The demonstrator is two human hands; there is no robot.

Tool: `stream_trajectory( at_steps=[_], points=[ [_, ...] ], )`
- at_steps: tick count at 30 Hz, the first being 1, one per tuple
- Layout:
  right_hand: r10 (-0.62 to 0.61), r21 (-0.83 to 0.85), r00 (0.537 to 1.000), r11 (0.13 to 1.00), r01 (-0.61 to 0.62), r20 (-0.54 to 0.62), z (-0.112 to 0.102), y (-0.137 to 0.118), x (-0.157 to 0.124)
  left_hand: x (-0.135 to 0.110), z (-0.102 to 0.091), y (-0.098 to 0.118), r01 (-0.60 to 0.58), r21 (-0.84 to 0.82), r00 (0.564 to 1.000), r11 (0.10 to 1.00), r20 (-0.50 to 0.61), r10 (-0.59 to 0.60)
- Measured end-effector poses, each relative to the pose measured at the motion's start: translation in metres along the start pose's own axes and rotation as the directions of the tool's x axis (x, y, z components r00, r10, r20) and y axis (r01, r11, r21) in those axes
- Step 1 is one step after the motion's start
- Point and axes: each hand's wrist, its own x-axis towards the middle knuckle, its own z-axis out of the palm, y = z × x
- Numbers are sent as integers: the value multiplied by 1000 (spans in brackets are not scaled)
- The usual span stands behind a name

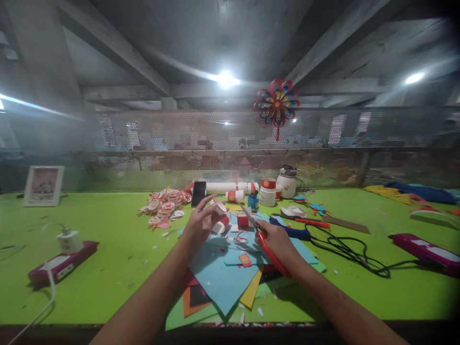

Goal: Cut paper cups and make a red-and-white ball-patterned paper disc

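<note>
My left hand (197, 224) pinches a small white piece (218, 207), perhaps cut from a paper cup, between thumb and fingers. In my right hand (277, 240) is a pair of scissors (248, 213) with red handles, blades angled up and left, apart from the white piece. Just below the left fingers lies a red and white paper cup piece (222, 224). A small red block-like piece (243, 220) stands between the hands. Blue sheets (223, 282) spread beneath, over other coloured sheets, with paper scraps on them.
Behind the hands are a phone (199, 193), a heap of round paper pieces (165, 206), stacked cups (268, 195), a blue bottle (253, 201) and a white jug (286, 184). A blue-handled tool (293, 232) with a black cord lies right. Purple power strips (64, 262) flank the table.
</note>
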Motion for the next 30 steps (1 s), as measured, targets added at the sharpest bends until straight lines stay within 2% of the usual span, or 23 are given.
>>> stream_trajectory(
  at_steps=[5, 9, 14, 17, 20, 27, 30],
  points=[
    [41, -79, 998, 996, -38, 46, 4, 4, 2, 4, -8, 7, 48, -133, 999, 990, -10, -50],
    [-17, -72, 991, 997, 26, 130, 2, -1, -3, 5, -10, 13, 47, -182, 999, 982, -5, -48],
    [-73, -84, 979, 992, 91, 190, 3, -5, -10, 4, -9, 14, 49, -160, 999, 986, -4, -51],
    [-133, -69, 974, 987, 147, 186, 7, -5, -12, 5, -8, 13, 34, -138, 999, 990, 0, -35],
    [-157, -17, 978, 987, 160, 138, 8, -5, -12, 7, -8, 15, -11, -134, 998, 991, -70, 1],
    [-69, 6, 992, 998, 68, 108, 1, 2, -2, 14, -16, 22, 3, -153, 980, 988, -197, -34],
    [-73, 2, 994, 997, 73, 83, 2, 4, 0, 14, -15, 26, -33, -110, 974, 993, -226, 8]
  ],
)
